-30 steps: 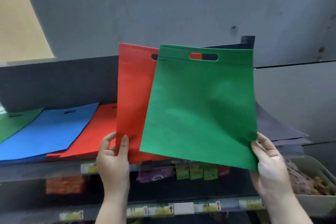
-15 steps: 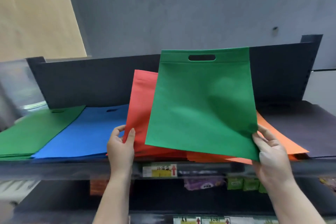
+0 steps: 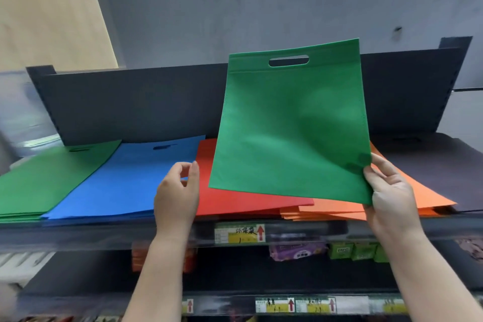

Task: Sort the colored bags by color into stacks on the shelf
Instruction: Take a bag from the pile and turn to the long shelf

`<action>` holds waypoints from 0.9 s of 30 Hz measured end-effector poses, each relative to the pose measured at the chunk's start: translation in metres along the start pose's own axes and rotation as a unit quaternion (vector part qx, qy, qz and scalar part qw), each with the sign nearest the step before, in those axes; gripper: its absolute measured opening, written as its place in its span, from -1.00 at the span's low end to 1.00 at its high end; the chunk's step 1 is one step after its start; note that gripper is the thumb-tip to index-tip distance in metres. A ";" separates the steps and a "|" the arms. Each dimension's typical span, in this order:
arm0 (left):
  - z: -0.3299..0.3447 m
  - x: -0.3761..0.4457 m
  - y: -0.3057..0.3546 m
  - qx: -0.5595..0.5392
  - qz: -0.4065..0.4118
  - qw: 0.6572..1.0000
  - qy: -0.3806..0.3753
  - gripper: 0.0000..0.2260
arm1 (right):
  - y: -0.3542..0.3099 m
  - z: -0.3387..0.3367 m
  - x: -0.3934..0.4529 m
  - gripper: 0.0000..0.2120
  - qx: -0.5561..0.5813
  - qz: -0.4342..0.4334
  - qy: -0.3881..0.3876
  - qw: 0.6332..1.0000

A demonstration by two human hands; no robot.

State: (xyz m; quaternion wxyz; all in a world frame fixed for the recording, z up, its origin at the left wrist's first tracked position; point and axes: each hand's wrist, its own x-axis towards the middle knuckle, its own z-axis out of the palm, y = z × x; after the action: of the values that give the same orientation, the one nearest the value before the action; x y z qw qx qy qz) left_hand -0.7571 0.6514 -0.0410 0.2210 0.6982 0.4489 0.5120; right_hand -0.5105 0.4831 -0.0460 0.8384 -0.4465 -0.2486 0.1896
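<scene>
My right hand (image 3: 392, 196) pinches the lower right corner of a green bag (image 3: 290, 125) and holds it upright above the shelf (image 3: 104, 232). My left hand (image 3: 177, 193) hovers empty over the front edge of the red stack (image 3: 235, 201), fingers curled and apart. Flat stacks lie along the shelf from left to right: green (image 3: 44, 180), blue (image 3: 125, 180), red, orange (image 3: 423, 196), and dark grey (image 3: 439, 165).
A dark back panel (image 3: 136, 104) rises behind the stacks, with a grey wall above. Yellow price labels (image 3: 239, 233) run along the shelf edge. Small packaged goods (image 3: 352, 249) sit on the lower shelf behind my arms.
My left hand let go of the red bag, which now lies flat on the red stack. The view shifted left, and the green bag stays up in my right hand.
</scene>
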 end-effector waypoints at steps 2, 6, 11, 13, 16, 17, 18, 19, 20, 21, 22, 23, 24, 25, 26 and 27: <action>0.006 -0.005 0.020 -0.128 -0.013 0.990 -0.064 -0.64 | -0.002 -0.007 0.001 -0.74 -0.006 -0.001 0.000 1.000; 0.033 -0.018 0.052 -0.206 -0.001 0.971 -0.122 -0.84 | -0.015 -0.029 0.007 -0.74 -0.023 -0.012 0.017 1.000; 0.084 -0.035 0.085 -0.259 0.020 0.954 -0.152 -0.86 | -0.049 -0.078 0.024 -0.73 -0.086 -0.066 0.058 0.992; 0.107 -0.043 0.101 -0.261 0.035 0.952 -0.158 -0.84 | -0.066 -0.102 0.033 -0.73 -0.117 -0.089 0.072 0.987; 0.141 -0.058 0.130 -0.240 0.059 0.955 -0.165 -0.79 | -0.089 -0.140 0.051 -0.72 -0.160 -0.118 0.090 0.976; 0.151 -0.064 0.140 -0.232 0.069 0.956 -0.167 -0.79 | -0.096 -0.152 0.057 -0.71 -0.176 -0.128 0.096 0.971; 0.162 -0.069 0.149 -0.224 0.077 0.957 -0.170 -0.79 | -0.102 -0.164 0.064 -0.71 -0.191 -0.136 0.102 0.967; 0.172 -0.074 0.158 -0.210 0.082 0.959 -0.172 -0.81 | -0.108 -0.177 0.071 -0.71 -0.207 -0.142 0.107 0.962; 0.182 -0.079 0.166 -0.200 0.085 0.960 -0.175 -0.85 | -0.113 -0.189 0.078 -0.72 -0.222 -0.145 0.111 0.958; 0.192 -0.083 0.174 -0.187 0.087 0.962 -0.178 -0.91 | -0.117 -0.201 0.085 -0.75 -0.238 -0.146 0.114 0.954; 0.201 -0.086 0.181 -0.175 0.088 0.964 -0.182 -0.97 | -0.121 -0.213 0.092 -0.78 -0.255 -0.146 0.115 0.949; 0.210 -0.089 0.188 -0.160 0.087 0.966 -0.184 -0.95 | -0.125 -0.224 0.098 -0.79 -0.275 -0.147 0.114 0.943; 0.219 -0.093 0.193 -0.146 0.089 0.967 -0.187 -0.92 | -0.128 -0.234 0.104 -0.80 -0.299 -0.151 0.110 0.936; 0.226 -0.096 0.199 -0.129 0.092 0.969 -0.189 -0.91 | -0.131 -0.242 0.108 -0.80 -0.329 -0.159 0.103 0.925; 0.233 -0.099 0.204 -0.109 0.096 0.971 -0.192 -0.91 | -0.134 -0.250 0.112 -0.80 -0.363 -0.166 0.096 0.912; 0.239 -0.102 0.208 -0.087 0.100 0.972 -0.196 -0.91 | -0.135 -0.257 0.115 -0.80 -0.397 -0.169 0.090 0.898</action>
State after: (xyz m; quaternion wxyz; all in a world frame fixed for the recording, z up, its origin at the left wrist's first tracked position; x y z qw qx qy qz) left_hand -0.4626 0.4964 -0.0247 0.3122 0.8045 0.2788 0.4215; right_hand -0.2543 0.3059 -0.0260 0.6298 -0.7085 -0.2987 -0.1106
